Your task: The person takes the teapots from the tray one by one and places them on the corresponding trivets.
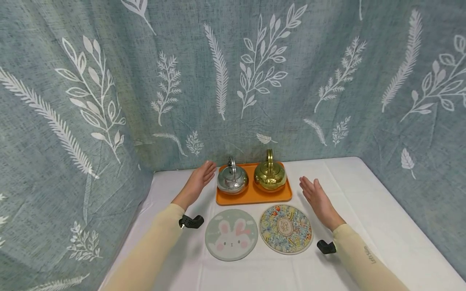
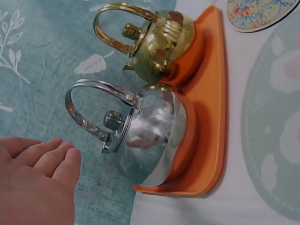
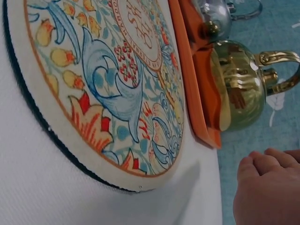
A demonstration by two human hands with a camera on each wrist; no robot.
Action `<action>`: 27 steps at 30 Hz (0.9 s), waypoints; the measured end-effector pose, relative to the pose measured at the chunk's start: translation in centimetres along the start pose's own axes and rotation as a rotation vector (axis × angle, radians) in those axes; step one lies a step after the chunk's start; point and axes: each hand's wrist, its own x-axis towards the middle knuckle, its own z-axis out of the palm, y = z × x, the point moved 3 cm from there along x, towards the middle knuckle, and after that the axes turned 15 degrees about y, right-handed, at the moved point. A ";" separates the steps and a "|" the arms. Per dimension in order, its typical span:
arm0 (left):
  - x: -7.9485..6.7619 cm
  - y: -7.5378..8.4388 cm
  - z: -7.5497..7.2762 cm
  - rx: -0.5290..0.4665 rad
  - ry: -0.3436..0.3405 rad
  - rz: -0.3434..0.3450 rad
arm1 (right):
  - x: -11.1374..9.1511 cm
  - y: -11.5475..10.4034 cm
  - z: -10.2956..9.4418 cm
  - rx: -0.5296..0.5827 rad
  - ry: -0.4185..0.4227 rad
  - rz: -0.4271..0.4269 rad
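Two metal teapots stand upright side by side on an orange tray (image 1: 255,199): a silver teapot (image 1: 233,181) on the left and a gold teapot (image 1: 270,177) on the right, their loop handles raised. My left hand (image 1: 198,180) is held just left of the silver teapot, fingers straight and holding nothing. To the right of the tray, my right hand (image 1: 320,204) has its fingers extended, nearest the gold teapot and apart from it. The left wrist view shows the silver teapot (image 2: 150,136) beyond my fingertips; the right wrist view shows the gold teapot (image 3: 241,84).
In front of the tray lie two round mats, a pale green rabbit mat (image 1: 231,252) and a colourful floral mat (image 1: 285,244). A white cloth covers the table (image 1: 251,279). Blue-green leaf-patterned curtains (image 1: 233,81) enclose the back and both sides.
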 end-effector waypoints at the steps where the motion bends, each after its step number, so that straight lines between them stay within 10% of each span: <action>1: 0.1 0.0 0.1 -0.004 0.002 -0.004 | 0.0 0.1 0.1 -0.001 -0.001 0.002; 27: 1.8 -0.9 3.2 -0.302 0.016 -0.161 | 0.4 1.8 1.1 0.049 0.042 0.105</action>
